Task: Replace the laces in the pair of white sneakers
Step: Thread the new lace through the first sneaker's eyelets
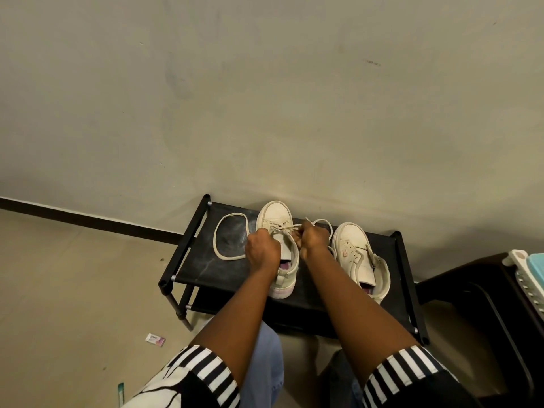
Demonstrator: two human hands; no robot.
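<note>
The left sneaker [276, 214] stands on the top shelf of a black shoe rack [212, 269], toe toward the far wall. A cream lace [287, 228] crosses its front eyelets. The left hand [262, 250] is curled in a fist at the shoe's left side and grips one length of the lace, knuckles up and wrist straight. The right hand [313, 241] sits just right of the tongue, its fingers pinching the other length, which is drawn taut between the two hands. Slack lace lies in a wide loop on the shelf to the left, and a smaller loop arcs behind the right hand. Both forearms reach forward from striped sleeves [206, 369]. The right sneaker [357, 254] stands nearby to the right, unlaced. A small packet [155, 339] lies on the floor, near left.
</note>
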